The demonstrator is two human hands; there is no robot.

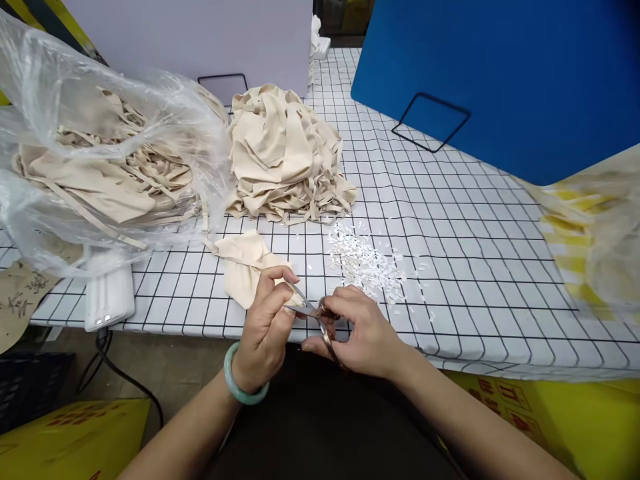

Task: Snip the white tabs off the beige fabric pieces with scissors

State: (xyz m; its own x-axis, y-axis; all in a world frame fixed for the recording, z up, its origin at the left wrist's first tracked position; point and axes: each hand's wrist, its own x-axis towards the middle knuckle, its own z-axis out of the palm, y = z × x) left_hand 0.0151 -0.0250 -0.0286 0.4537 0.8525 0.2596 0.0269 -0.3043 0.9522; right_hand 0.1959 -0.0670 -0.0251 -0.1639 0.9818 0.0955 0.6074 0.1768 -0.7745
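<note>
My left hand (264,327), with a pale green bangle on the wrist, pinches the edge of a beige fabric piece (243,265) that lies at the table's front edge. My right hand (361,329) is closed around small metal scissors (314,311), whose blades point left and meet the fabric at my left fingertips. Both hands hover just off the table's front edge, above my dark lap.
A heap of beige fabric pieces (285,153) sits behind, with a clear plastic bag of more fabric (100,160) to the left. White snippets (367,263) litter the checked tablecloth (475,247). A blue board (505,80) stands right, a white device (109,299) left, yellow crates below.
</note>
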